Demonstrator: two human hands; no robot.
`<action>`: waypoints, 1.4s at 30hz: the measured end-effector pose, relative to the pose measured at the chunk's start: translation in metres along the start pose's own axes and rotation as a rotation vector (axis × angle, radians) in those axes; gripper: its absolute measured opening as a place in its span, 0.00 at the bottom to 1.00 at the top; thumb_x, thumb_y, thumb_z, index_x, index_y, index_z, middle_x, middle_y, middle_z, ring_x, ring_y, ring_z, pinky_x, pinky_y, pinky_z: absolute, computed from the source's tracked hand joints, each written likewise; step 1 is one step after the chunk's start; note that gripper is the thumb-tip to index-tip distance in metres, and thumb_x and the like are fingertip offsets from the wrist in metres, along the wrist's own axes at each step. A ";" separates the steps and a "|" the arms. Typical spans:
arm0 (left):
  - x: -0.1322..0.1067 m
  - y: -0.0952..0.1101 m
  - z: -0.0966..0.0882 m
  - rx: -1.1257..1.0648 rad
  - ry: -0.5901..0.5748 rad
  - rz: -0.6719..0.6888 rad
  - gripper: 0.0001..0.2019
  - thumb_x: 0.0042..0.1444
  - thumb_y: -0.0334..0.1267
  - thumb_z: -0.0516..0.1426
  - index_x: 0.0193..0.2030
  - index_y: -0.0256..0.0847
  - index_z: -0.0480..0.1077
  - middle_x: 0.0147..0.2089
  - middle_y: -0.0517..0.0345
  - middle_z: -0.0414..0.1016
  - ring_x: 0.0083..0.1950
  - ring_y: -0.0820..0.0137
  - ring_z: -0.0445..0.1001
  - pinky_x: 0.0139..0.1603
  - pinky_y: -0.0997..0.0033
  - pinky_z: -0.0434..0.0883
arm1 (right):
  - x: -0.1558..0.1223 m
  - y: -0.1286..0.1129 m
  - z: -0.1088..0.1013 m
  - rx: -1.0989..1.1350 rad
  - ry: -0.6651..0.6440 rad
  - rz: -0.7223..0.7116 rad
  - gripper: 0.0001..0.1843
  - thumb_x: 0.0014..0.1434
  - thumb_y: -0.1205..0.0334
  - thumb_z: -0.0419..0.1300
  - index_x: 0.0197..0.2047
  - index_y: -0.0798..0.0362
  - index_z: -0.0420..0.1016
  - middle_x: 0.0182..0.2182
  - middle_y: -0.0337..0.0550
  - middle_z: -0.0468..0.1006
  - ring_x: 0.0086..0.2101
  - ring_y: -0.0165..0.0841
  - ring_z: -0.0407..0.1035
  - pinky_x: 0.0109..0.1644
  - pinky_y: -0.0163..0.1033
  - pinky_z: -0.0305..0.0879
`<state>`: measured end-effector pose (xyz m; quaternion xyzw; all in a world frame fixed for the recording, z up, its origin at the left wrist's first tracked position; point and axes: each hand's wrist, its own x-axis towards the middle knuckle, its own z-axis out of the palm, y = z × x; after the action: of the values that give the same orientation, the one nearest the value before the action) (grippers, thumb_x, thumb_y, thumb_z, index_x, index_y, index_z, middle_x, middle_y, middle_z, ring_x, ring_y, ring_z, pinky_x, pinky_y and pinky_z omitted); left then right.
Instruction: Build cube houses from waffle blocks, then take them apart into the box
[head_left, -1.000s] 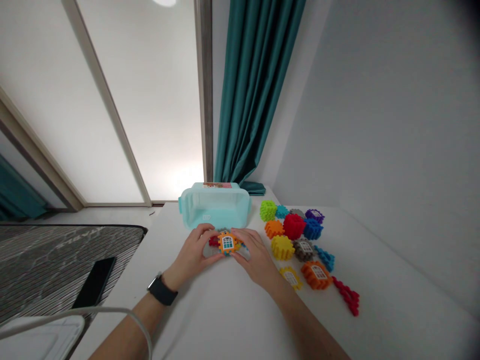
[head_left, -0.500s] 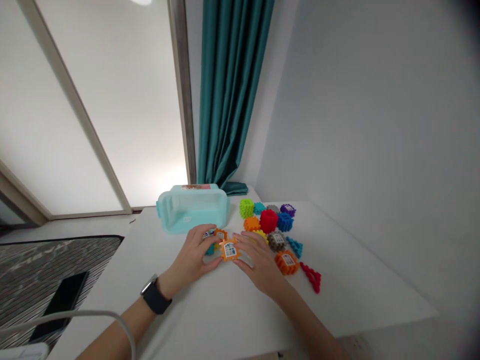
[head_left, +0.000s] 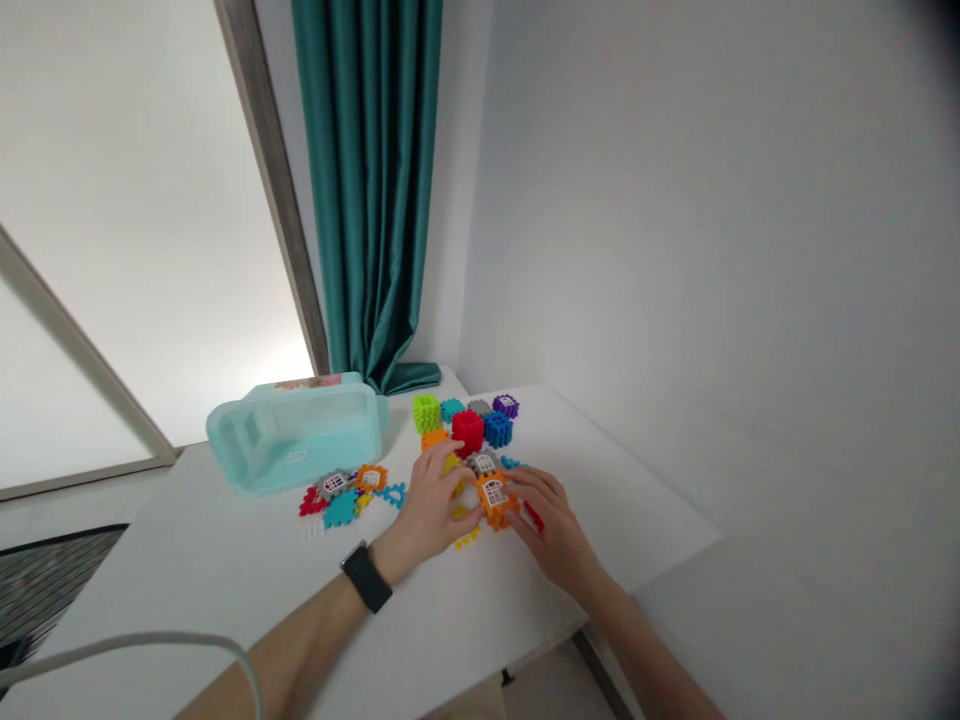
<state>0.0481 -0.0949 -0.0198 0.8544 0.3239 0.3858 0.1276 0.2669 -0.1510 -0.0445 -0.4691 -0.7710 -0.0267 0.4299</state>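
Orange window block point(head_left: 493, 497) pinched between curled left hand point(head_left: 429, 492) and right hand point(head_left: 550, 527).

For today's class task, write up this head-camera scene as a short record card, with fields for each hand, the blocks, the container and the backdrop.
Left hand: black watch on the wrist; fingers at the orange window block.
Right hand: fingers on the block's other side, beside a red piece.
Blocks: colourful cluster beyond the hands, including a red block; flatter interlocking pieces left of the left hand.
Container: aqua plastic box, open side toward the person, on a white table.
Backdrop: teal curtain.
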 end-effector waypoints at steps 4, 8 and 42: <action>0.008 0.004 0.019 0.009 -0.050 -0.002 0.15 0.48 0.34 0.67 0.42 0.43 0.71 0.63 0.47 0.61 0.65 0.50 0.59 0.64 0.42 0.62 | -0.018 0.015 0.000 -0.096 0.005 -0.010 0.13 0.66 0.64 0.56 0.52 0.46 0.74 0.56 0.48 0.76 0.58 0.43 0.66 0.61 0.56 0.64; 0.010 0.006 0.026 0.028 -0.069 -0.014 0.14 0.48 0.34 0.66 0.41 0.44 0.70 0.61 0.48 0.63 0.65 0.51 0.60 0.63 0.43 0.62 | -0.028 0.024 0.007 -0.143 0.020 -0.035 0.13 0.68 0.66 0.53 0.52 0.47 0.74 0.57 0.48 0.76 0.58 0.43 0.65 0.61 0.57 0.62; 0.002 -0.001 0.035 0.113 -0.080 -0.095 0.14 0.48 0.37 0.66 0.42 0.43 0.70 0.57 0.49 0.64 0.62 0.52 0.61 0.62 0.44 0.62 | -0.027 0.021 0.015 -0.082 0.041 0.098 0.08 0.65 0.66 0.56 0.44 0.48 0.75 0.42 0.48 0.80 0.46 0.42 0.72 0.53 0.52 0.67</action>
<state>0.0743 -0.0917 -0.0427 0.8587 0.3799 0.3258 0.1101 0.2785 -0.1515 -0.0801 -0.5229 -0.7363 -0.0465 0.4269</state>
